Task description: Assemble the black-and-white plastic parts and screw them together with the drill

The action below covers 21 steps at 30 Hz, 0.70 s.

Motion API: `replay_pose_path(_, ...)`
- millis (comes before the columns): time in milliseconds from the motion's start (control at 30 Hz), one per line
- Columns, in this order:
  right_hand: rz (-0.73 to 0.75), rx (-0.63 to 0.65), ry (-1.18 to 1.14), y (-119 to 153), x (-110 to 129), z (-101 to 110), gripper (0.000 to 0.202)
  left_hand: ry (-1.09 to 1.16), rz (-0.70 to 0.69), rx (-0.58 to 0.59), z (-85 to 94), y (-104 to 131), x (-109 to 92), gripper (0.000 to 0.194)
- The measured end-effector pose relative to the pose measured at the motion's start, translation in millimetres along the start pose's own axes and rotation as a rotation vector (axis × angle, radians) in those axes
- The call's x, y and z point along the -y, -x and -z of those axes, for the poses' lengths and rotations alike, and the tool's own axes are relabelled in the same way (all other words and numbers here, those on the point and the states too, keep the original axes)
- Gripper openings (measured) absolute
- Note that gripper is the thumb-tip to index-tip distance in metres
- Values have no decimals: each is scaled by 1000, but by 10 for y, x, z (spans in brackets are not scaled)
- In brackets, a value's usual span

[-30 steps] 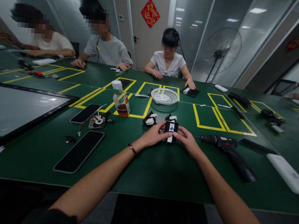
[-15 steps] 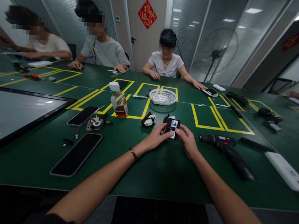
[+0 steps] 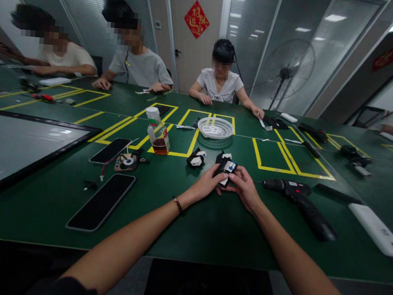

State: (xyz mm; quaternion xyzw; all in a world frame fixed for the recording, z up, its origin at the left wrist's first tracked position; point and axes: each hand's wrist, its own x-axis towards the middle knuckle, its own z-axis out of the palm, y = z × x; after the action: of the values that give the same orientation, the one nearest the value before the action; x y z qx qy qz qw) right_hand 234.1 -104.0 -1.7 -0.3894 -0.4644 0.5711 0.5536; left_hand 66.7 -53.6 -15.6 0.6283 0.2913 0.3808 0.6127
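Between my two hands is a small black piece with white and blue patches (image 3: 228, 167); its exact kind is unclear. My left hand (image 3: 210, 181) grips its left side, thumb on the near face. My right hand (image 3: 244, 185) pinches its right side, with some fingers underneath. Just behind it on the table lies a similar black-and-white piece (image 3: 223, 156), partly hidden. Another black-and-white bundle (image 3: 196, 158) rests to the left. A cordless drill (image 3: 298, 200) lies on its side right of my right hand.
Left are two phones (image 3: 102, 202), a small part with wires (image 3: 126, 161) and a large framed panel (image 3: 27, 151). A bottle of dark liquid (image 3: 158, 137) and a white basket (image 3: 215, 129) stand ahead. A white device (image 3: 378, 229) lies right. Several people sit around the green table (image 3: 175, 237).
The held piece has tilted, its top leaning right, and my right fingers have shifted beneath it. Across the table, a person's hand has lifted a white strip.
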Motion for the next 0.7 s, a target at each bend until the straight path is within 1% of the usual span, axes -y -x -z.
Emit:
replay_pose_path(133, 19, 23, 124, 7, 43, 13, 38, 43, -15, 3, -5, 16, -28, 49)
replay_pose_path(233, 46, 50, 246, 37, 58, 9, 45, 85, -21, -19, -4, 20, -62, 48)
replay_pose_path(333, 86, 66, 368, 65, 93, -4, 49, 138, -18, -53, 43, -1, -81, 46)
replay_pose_path(400, 171, 9, 483, 58, 152, 19, 48, 186, -15, -111, 105, -32, -74, 45)
replay_pose_path(433, 226, -48, 550, 44, 196, 54, 48, 213, -11, -150, 142, -50, -66, 46)
replay_pose_path(500, 322, -202, 683, 8, 308, 194, 47, 264, -7, -226, 221, -88, -48, 47)
replay_pose_path(567, 353, -361, 801, -2, 438, 444, 48, 302, -8, -283, 290, -119, -35, 48)
replay_pose_path(633, 298, -456, 1010, 67, 561, 794, 54, 322, -5, -318, 338, -134, -29, 47)
replay_pose_path(700, 201, -533, 1297, 240, 650, 1195, 60, 335, -5, -333, 358, -131, -30, 46)
